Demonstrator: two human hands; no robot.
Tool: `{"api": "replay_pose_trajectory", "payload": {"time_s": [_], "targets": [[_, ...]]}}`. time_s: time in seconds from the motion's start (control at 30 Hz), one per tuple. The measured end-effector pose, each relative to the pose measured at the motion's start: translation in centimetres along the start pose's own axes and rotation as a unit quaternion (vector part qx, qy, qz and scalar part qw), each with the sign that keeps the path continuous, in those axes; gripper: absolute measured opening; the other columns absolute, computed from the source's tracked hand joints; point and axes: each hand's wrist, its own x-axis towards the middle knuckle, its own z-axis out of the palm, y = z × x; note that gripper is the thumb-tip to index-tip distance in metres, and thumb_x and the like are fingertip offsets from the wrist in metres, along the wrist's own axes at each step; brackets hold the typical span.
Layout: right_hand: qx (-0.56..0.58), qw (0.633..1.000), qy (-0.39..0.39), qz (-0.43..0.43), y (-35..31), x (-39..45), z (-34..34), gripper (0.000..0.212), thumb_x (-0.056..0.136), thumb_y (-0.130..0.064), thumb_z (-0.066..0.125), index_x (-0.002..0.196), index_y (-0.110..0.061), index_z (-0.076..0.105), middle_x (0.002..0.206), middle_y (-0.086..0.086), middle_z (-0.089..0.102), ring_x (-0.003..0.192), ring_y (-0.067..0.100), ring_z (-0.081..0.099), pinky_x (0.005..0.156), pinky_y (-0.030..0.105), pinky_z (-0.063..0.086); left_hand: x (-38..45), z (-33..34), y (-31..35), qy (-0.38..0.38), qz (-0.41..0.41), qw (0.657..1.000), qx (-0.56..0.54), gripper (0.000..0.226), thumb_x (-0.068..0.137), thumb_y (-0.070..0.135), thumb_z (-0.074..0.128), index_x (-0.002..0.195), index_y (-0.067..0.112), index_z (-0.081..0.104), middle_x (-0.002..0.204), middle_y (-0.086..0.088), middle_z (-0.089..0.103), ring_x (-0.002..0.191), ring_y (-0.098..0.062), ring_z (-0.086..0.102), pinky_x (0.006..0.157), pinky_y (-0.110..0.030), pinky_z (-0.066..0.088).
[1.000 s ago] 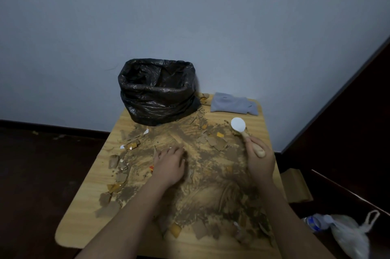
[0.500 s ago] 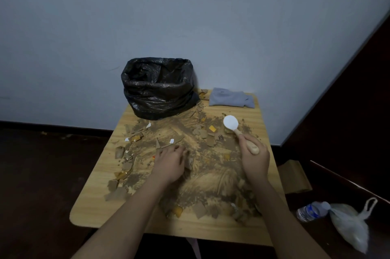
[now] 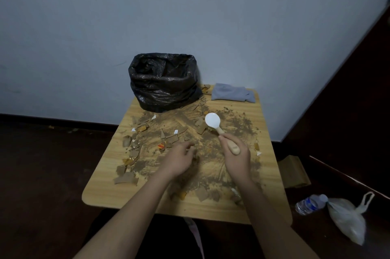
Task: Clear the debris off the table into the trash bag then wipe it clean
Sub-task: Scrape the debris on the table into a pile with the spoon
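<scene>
Since 1 second ago my view has pulled back, so the whole surface (image 3: 101,193) now shows, and my right hand (image 3: 237,156) has carried the spoon (image 3: 213,121) leftward toward the middle of the mess. That hand grips the wooden handle, fingers curled round it, with the white bowl raised above the brown dirt. My left hand (image 3: 179,159) has turned onto its side; it rests in the dirt with fingers loosely curled, and I cannot tell whether it pinches anything. The debris (image 3: 168,138), brown powder mixed with cardboard scraps and a few white and orange bits, covers most of the wooden top. The black trash bag (image 3: 162,87) stands open at the far edge against the wall, touching the dirt's far fringe. Just right of it lies a folded grey cloth (image 3: 232,95). On the floor to my right sit a plastic bottle (image 3: 309,205) and a white bag (image 3: 346,218).
</scene>
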Motion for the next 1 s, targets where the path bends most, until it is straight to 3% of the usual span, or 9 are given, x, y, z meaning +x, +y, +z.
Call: {"api": "replay_pose_trajectory", "payload": {"time_s": [0.1,0.23,0.33,0.43,0.53,0.7,0.87,1.0], "targets": [[0.008,0.999,0.005,-0.051,-1.6,-1.9,0.9,0.011,0.087,-0.025,0.070,0.097,-0.027,0.074,0.095,-0.008,0.068,0.097,0.021,0.060,0.081,0.038,0.050,-0.9,-0.6,2.7,-0.037,-0.054,0.982,-0.179,0.028,0.101,0.037,0.038,0.112,0.025,0.061,0.120,0.003,0.060,0.099,-0.008,0.052,0.085,-0.027,0.039],[0.016,0.996,-0.010,-0.085,-2.9,-4.6,2.1,0.013,0.089,-0.022,0.067,0.100,-0.027,0.073,0.098,-0.009,0.068,0.100,0.016,0.060,0.084,0.028,0.047,-1.8,-0.9,4.9,-0.100,-0.144,0.915,-0.362,0.040,0.100,0.046,0.036,0.110,0.021,0.066,0.110,-0.002,0.068,0.105,-0.020,0.061,0.097,-0.039,0.047],[0.030,0.997,-0.034,-0.062,-3.5,-6.0,2.3,0.020,0.094,-0.021,0.060,0.110,-0.024,0.071,0.105,-0.012,0.067,0.108,0.015,0.059,0.091,0.034,0.048,-2.4,-1.0,4.9,-0.103,-0.198,0.862,-0.454,0.035,0.097,0.045,0.047,0.097,0.017,0.067,0.089,-0.006,0.065,0.082,-0.020,0.060,0.073,-0.029,0.048],[0.002,0.995,-0.063,-0.081,-3.7,-7.0,2.0,0.025,0.096,-0.020,0.056,0.117,-0.026,0.068,0.109,-0.018,0.064,0.111,0.008,0.055,0.095,0.020,0.041,-3.0,-1.2,4.4,-0.105,-0.244,0.814,-0.516,0.028,0.094,0.040,0.055,0.085,0.016,0.065,0.070,-0.001,0.058,0.061,-0.011,0.053,0.057,-0.023,0.044],[0.001,0.994,-0.063,-0.091,-4.1,-8.0,1.5,0.027,0.095,-0.015,0.057,0.117,-0.025,0.069,0.105,-0.021,0.059,0.104,0.000,0.056,0.086,0.006,0.040,-3.7,-1.0,3.8,-0.099,-0.246,0.808,-0.526,0.023,0.092,0.036,0.060,0.085,0.015,0.066,0.064,0.000,0.059,0.054,-0.010,0.052,0.056,-0.023,0.042],[-0.099,0.990,-0.080,-0.052,-5.0,-8.0,0.1,0.028,0.090,-0.029,0.062,0.117,-0.030,0.069,0.109,-0.013,0.067,0.100,0.006,0.061,0.080,0.026,0.050,-4.6,-0.8,3.7,-0.025,-0.239,0.808,-0.538,0.019,0.092,0.027,0.061,0.091,0.009,0.066,0.068,-0.003,0.064,0.060,-0.011,0.059,0.049,-0.019,0.044],[-0.310,0.924,-0.170,-0.148,-6.3,-8.2,0.0,0.039,0.096,-0.024,0.050,0.135,-0.028,0.054,0.114,0.002,0.065,0.100,0.024,0.060,0.072,0.032,0.047,-6.0,-0.6,3.4,0.009,-0.206,0.834,-0.511,0.015,0.091,0.021,0.063,0.087,0.008,0.068,0.068,-0.001,0.068,0.052,-0.008,0.063,0.047,-0.017,0.048],[-0.413,0.879,-0.168,-0.168,-6.4,-9.0,1.1,0.039,0.099,-0.026,0.042,0.138,-0.027,0.046,0.112,0.007,0.060,0.097,0.031,0.059,0.063,0.032,0.035,-7.3,-0.1,3.0,0.016,-0.183,0.860,-0.476,0.018,0.093,0.026,0.060,0.085,0.012,0.067,0.074,0.002,0.069,0.061,-0.006,0.065,0.051,-0.016,0.049]]}}
